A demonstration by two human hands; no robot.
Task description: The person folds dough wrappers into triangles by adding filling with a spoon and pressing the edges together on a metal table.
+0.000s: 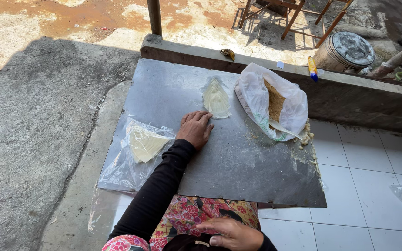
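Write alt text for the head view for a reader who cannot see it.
A person's left hand rests flat on a grey metal board, just below a small stack of pale wrappers. The right hand sits at the lap. A clear bag of wrappers lies left, a white bag of brown filling right.

Bright sun, hard shadows, sharp.

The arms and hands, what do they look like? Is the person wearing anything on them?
The left arm wears a long, plain black sleeve that ends at the wrist. The left hand is bare: no glove, and no ring or watch that shows. The right hand is bare too, with short nails; a bit of black cuff shows beside it. A flowery red and pink cloth lies under the arms.
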